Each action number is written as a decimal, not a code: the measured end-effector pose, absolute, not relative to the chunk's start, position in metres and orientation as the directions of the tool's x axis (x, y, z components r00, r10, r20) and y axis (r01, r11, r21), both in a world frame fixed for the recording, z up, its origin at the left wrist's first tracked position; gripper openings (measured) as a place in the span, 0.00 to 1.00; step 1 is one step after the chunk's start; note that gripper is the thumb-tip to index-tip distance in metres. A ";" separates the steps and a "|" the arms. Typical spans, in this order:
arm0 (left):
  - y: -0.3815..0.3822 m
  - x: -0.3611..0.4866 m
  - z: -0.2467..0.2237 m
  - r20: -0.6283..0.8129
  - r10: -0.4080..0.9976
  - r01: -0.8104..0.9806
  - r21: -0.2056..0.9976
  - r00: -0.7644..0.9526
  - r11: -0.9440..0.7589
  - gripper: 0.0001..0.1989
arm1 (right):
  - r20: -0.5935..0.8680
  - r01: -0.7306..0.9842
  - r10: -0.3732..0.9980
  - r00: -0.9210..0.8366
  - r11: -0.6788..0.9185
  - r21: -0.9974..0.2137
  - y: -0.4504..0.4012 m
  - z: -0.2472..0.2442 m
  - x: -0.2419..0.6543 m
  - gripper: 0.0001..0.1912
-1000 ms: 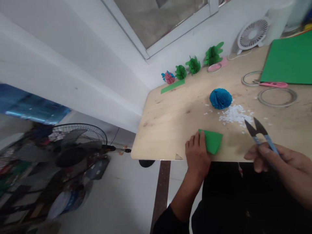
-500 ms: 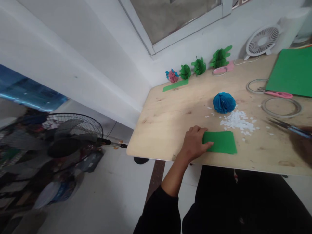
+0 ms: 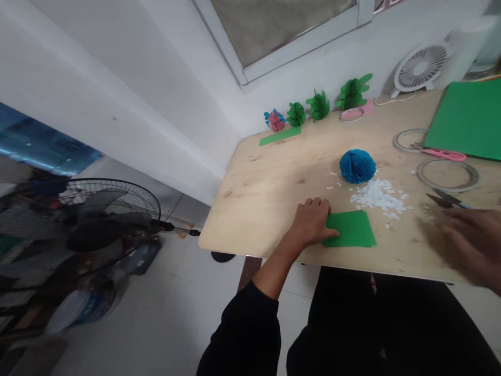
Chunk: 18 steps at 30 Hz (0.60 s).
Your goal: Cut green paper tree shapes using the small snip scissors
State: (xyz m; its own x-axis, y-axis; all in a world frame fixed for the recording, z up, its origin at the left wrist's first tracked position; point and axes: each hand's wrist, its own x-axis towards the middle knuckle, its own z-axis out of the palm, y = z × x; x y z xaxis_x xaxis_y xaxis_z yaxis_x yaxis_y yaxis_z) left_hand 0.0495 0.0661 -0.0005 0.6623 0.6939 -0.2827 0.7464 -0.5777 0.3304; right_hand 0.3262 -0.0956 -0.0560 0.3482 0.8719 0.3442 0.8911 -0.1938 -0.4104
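Head view: a piece of green paper (image 3: 350, 228) lay at the front edge of the tabletop (image 3: 270, 193), its long axis running left to right, roughly along that edge. It extended rightward from the left hand (image 3: 312, 222), which was much the nearer hand: thumb on the upper face, fingers at the paper's left end. Whether the left hand pinched the paper or merely pressed it could not be determined. The right hand (image 3: 475, 240) was well apart, off to the paper's right, above the front part of the tabletop. It was blurred and close against the handles of the snips (image 3: 450, 198), whose blades pointed left and stood slightly apart; a grip could not be confirmed.

Beyond the paper, towards the back edge, were white scraps (image 3: 378, 196) and a blue paper ball (image 3: 357, 168). A metallic-looking ring (image 3: 447, 188) lay just beyond the snips.

Compared with half a second earlier, the left hand and paper were nearly unchanged, while the right hand had come further into view from the right. One second earlier, the snips were raised with blades spread, and the paper appeared smaller and tilted under the left hand.
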 end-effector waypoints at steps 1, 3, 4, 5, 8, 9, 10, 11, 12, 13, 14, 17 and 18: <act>0.065 0.049 -0.001 -0.280 0.699 0.748 0.351 0.658 -0.563 0.24 | 0.327 0.863 0.892 0.312 -0.122 -0.491 -0.091 -0.048 0.310 0.21; 0.063 0.049 -0.002 -0.273 0.705 0.747 0.383 0.654 -0.544 0.24 | 0.276 0.794 0.926 0.257 -0.039 -0.607 -0.080 -0.040 0.281 0.20; 0.062 0.048 -0.002 -0.268 0.709 0.745 0.395 0.653 -0.537 0.25 | 0.266 0.784 0.933 0.244 -0.028 -0.620 -0.075 -0.039 0.270 0.19; 0.061 0.047 -0.003 -0.261 0.713 0.744 0.409 0.651 -0.529 0.25 | 0.262 0.778 0.936 0.234 -0.018 -0.629 -0.070 -0.041 0.261 0.20; 0.055 0.043 -0.008 -0.224 0.732 0.726 0.483 0.644 -0.490 0.20 | 0.262 0.759 0.937 0.233 -0.007 -0.651 -0.060 -0.050 0.249 0.23; 0.052 0.041 -0.010 -0.189 0.745 0.700 0.542 0.640 -0.465 0.17 | 0.264 0.753 0.934 0.241 -0.008 -0.658 -0.057 -0.053 0.247 0.25; 0.049 0.038 -0.012 -0.136 0.762 0.654 0.621 0.633 -0.433 0.15 | 0.267 0.746 0.930 0.253 -0.012 -0.666 -0.056 -0.055 0.247 0.27; 0.044 0.036 -0.014 -0.069 0.782 0.584 0.706 0.619 -0.400 0.13 | 0.261 0.732 0.928 0.265 -0.017 -0.681 -0.054 -0.056 0.246 0.29; 0.040 0.034 -0.016 0.001 0.800 0.505 0.776 0.599 -0.379 0.11 | 0.247 0.708 0.930 0.272 -0.020 -0.706 -0.054 -0.056 0.246 0.31; 0.035 0.033 -0.018 0.068 0.814 0.425 0.826 0.576 -0.370 0.09 | 0.223 0.676 0.936 0.272 -0.021 -0.736 -0.053 -0.055 0.245 0.32; 0.031 0.032 -0.019 0.125 0.824 0.357 0.858 0.552 -0.369 0.07 | 0.195 0.637 0.943 0.270 -0.023 -0.770 -0.052 -0.053 0.244 0.32; 0.022 0.033 -0.026 0.204 0.855 0.249 0.902 0.478 -0.354 0.02 | 0.131 0.536 0.957 0.258 -0.029 -0.844 -0.051 -0.047 0.239 0.27; 0.020 0.035 -0.028 0.201 0.868 0.237 0.912 0.454 -0.335 0.02 | 0.126 0.521 0.955 0.269 -0.034 -0.853 -0.051 -0.046 0.237 0.25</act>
